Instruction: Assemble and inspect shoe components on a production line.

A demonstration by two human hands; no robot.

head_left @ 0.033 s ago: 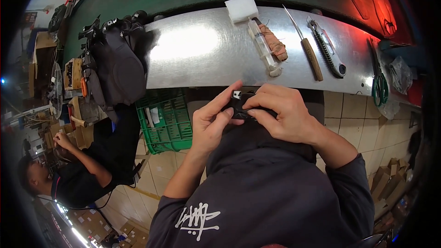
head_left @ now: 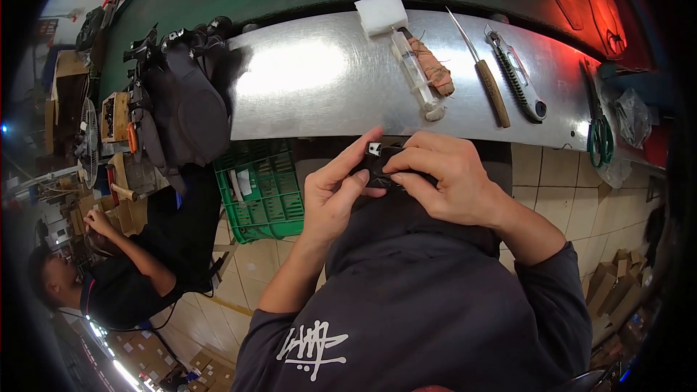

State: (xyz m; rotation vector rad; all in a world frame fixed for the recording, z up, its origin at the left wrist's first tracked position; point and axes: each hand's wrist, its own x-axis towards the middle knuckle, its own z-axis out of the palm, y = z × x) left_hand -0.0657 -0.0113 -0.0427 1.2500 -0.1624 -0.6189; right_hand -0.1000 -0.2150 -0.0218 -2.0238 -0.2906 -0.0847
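Over my lap, just off the bench's near edge, a small black piece [head_left: 377,167] with a white end is held between both hands. What kind of piece it is, I cannot make out. My left hand [head_left: 332,194] grips its left side, thumb in front and fingers behind. On its right side, my right hand [head_left: 450,180] pinches the piece between thumb and fingertips, which hide part of it. Beyond my hands, on the metal bench [head_left: 305,112], lie a clear syringe [head_left: 411,69], a tool with a wrapped handle [head_left: 433,67] and a wooden-handled awl [head_left: 489,87].
A white block [head_left: 382,14], a utility knife [head_left: 519,76] and green-handled scissors [head_left: 600,134] are on the bench. Black padded straps [head_left: 196,105] pile at its left end. Below stands a green crate [head_left: 263,203]. Another person [head_left: 123,279] sits at the left.
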